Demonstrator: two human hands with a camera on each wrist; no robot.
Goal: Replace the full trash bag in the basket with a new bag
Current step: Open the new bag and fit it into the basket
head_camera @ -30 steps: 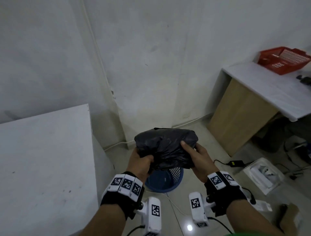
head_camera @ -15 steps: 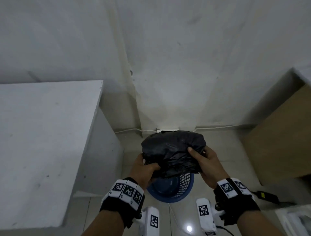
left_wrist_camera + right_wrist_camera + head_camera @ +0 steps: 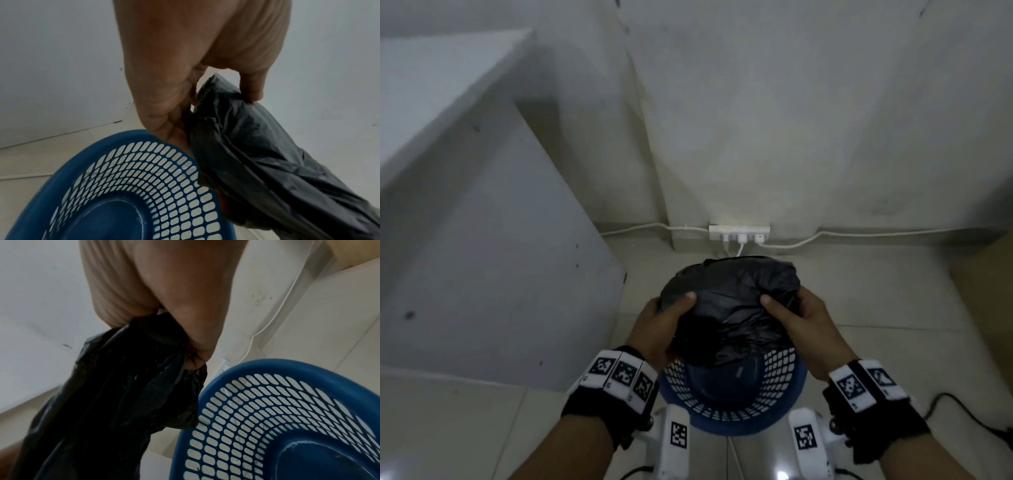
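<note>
A black trash bag point(image 3: 732, 301) is spread between both my hands just above the blue mesh basket point(image 3: 784, 387) on the floor. My left hand point(image 3: 664, 322) grips the bag's left edge, thumb on top. My right hand point(image 3: 794, 315) grips its right edge the same way. In the left wrist view the left hand point(image 3: 205, 97) pinches bunched bag plastic point(image 3: 257, 154) over the basket rim point(image 3: 86, 155). In the right wrist view the right hand point(image 3: 191, 345) clutches the bag point(image 3: 113, 394) beside the basket point(image 3: 308, 402), whose inside holds nothing.
A white cabinet point(image 3: 465, 222) stands close on the left. A white power strip point(image 3: 739, 233) with plugged cables lies at the wall base behind the basket. A wooden panel point(image 3: 989, 284) is at the right edge, a black cable point(image 3: 959, 407) on the floor beside it.
The view has tilted down and turned towards the basket. Both hands have lowered the bag closer to the basket's mouth, keeping their grip.
</note>
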